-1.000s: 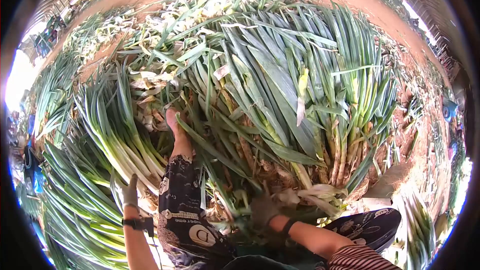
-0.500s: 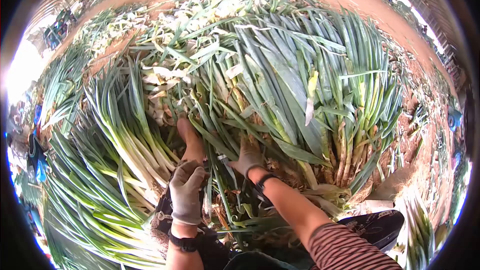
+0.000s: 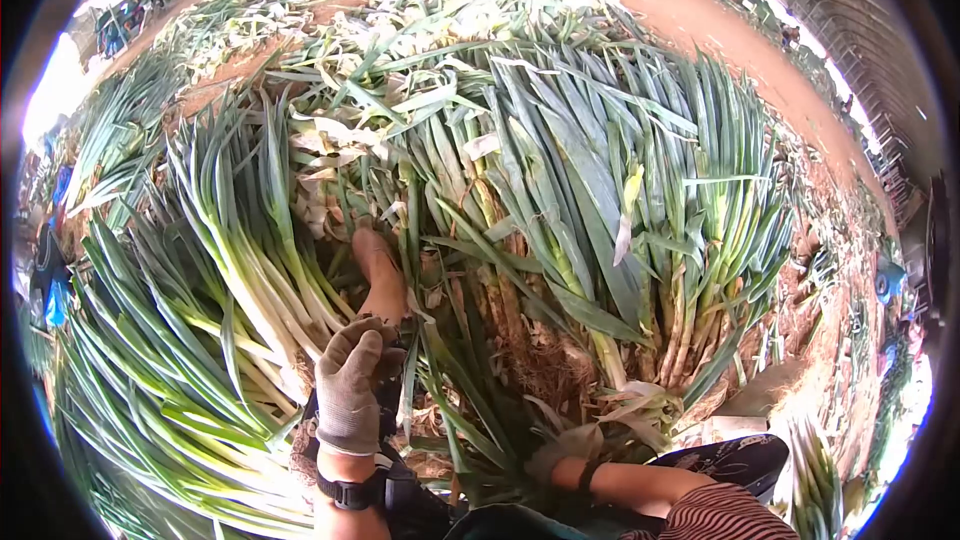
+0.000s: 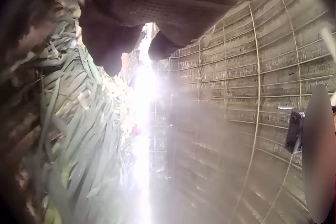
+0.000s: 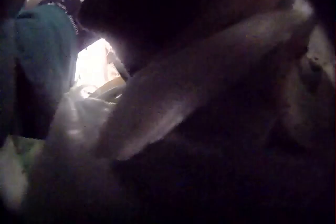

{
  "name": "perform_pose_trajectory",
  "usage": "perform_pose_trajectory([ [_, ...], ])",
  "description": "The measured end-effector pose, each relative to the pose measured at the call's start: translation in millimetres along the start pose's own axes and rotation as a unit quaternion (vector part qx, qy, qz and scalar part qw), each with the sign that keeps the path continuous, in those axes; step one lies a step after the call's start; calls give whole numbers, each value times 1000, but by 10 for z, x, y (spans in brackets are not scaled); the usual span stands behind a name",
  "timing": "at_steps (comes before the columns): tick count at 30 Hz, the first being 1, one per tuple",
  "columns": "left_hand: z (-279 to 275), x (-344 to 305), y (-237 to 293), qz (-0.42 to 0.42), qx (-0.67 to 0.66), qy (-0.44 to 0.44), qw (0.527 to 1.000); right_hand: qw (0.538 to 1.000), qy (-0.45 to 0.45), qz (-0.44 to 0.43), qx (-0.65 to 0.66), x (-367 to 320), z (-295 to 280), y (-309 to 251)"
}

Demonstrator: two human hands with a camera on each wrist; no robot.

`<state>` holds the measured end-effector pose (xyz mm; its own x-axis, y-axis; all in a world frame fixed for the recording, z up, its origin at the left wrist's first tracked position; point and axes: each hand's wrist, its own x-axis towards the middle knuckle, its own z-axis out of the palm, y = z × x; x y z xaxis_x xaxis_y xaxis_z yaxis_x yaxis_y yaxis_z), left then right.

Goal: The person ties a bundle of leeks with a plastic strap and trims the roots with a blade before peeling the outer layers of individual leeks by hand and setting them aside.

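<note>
My gloved left hand (image 3: 350, 390) is above my knee, its fingers loosely bent with nothing visible between them; in the left wrist view its gloved fingers (image 4: 113, 45) and thumb stand apart. Just left of it lies a bunch of cleaned leeks (image 3: 255, 300) with white stalks. My gloved right hand (image 3: 552, 455) is low by my lap, blurred and in shade, among dark green leaves (image 3: 485, 430). The right wrist view is mostly dark, with a pale long shape (image 5: 152, 108) across it. I cannot tell what the right hand holds.
A large heap of untrimmed leeks (image 3: 570, 210) with brown roots lies in front. My bare foot (image 3: 378, 260) is between it and the cleaned leeks. Trimmed leaves (image 3: 500, 0) pile up behind. Another leek bunch (image 3: 812, 480) lies at the lower right.
My left hand has left the white leek stalks and come right, over my knee. The right hand reached forward into the heap and has drawn back to my lap; leaves beside my foot have shifted.
</note>
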<state>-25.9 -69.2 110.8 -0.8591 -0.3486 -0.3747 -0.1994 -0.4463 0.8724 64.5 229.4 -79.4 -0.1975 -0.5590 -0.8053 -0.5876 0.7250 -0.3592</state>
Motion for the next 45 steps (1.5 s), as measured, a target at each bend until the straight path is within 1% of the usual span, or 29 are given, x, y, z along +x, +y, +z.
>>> perform_pose_trajectory([
  [1, 1, -9, 0, 0, -2, -6, 1000, 996, -88, 6, -6, -35, -87, 21],
  [3, 2, -45, -4, -3, -7, -13, 1000, 988, -16, -33, 149, -75, -532, 166],
  [4, 0, -61, -1, -8, -7, -12, 1000, 971, 115, 23, 209, -37, -690, 279],
  [5, 5, -65, 11, -11, -8, -12, 1000, 930, 247, 77, 262, 12, -858, 401],
  [6, 12, -57, 16, -14, -8, -12, 1000, 861, 372, 120, 325, 12, -1107, 425],
  [7, 7, -40, 14, -10, 2, -15, 1000, 849, 426, 195, 243, -52, -1486, 371],
  [9, 29, -16, 37, -10, 13, -15, 1000, 840, 459, 246, 154, 301, -1766, 575],
  [11, 22, 22, 15, -16, 15, -15, 1000, 821, 455, 315, 142, 788, -1913, 742],
  [14, 23, 86, -52, -28, -12, -21, 999, 774, 443, 441, 103, 1842, -1785, 1264],
  [16, 25, 111, -66, -32, -18, -18, 999, 805, 389, 428, 133, 1874, -1896, 1259],
  [18, 45, 120, -27, -30, -7, -12, 999, 887, 283, 298, 212, 1095, -2448, 898],
  [19, 33, 130, -8, -26, 7, -18, 999, 881, 320, 249, 244, 967, -2469, 854],
  [20, 19, 140, -8, -21, 8, -20, 1000, 846, 331, 162, 385, 829, -2448, 848],
  [21, 11, 137, -23, -18, 10, -22, 1000, 787, 331, 72, 516, 680, -2366, 870],
  [22, 17, 125, -34, -16, 13, -28, 999, 702, 323, -18, 635, 532, -2274, 868],
  [23, 39, 116, -29, -16, 19, -27, 999, 717, 320, -70, 616, 424, -2163, 866],
  [25, 45, 97, -88, -18, 24, -41, 999, 762, 334, 7, 555, 73, -1935, 679],
  [27, 35, 121, -155, -15, 30, -58, 998, 794, 334, 28, 507, -226, -1833, 501],
  [29, 20, 97, -279, -14, 44, -68, 997, 816, 309, 14, 489, -562, -1587, 344],
  [31, 74, 108, -405, -13, 72, -90, 993, 773, 394, 6, 497, -1014, -1534, -197],
  [32, 95, 78, -484, -14, 94, -124, 988, 749, 435, 1, 500, -1158, -1468, -380],
  [34, 223, -75, -521, -33, 175, -182, 967, 733, 473, -7, 489, -1152, -1039, -409],
  [35, 284, -155, -574, -12, 181, -236, 955, 726, 489, -12, 483, -1155, -910, -423],
  [36, 388, -277, -588, -1, 132, -295, 946, 749, 478, 22, 458, -1258, -898, -512],
  [38, 602, -497, -660, -8, 136, -303, 943, 790, 453, 90, 404, -1509, -878, -721],
  [39, 684, -621, -689, -1, 88, -284, 955, 774, 483, 79, 401, -1520, -791, -744],
  [41, 798, -870, -727, 15, -12, -247, 969, 792, 449, 150, 387, -1607, -760, -874],
  [42, 819, -999, -689, 21, -12, -252, 967, 798, 431, 186, 378, -1657, -763, -922],
  [45, 835, -1391, -607, 33, -7, -261, 965, 803, 440, 109, 387, -1516, -279, -768],
])
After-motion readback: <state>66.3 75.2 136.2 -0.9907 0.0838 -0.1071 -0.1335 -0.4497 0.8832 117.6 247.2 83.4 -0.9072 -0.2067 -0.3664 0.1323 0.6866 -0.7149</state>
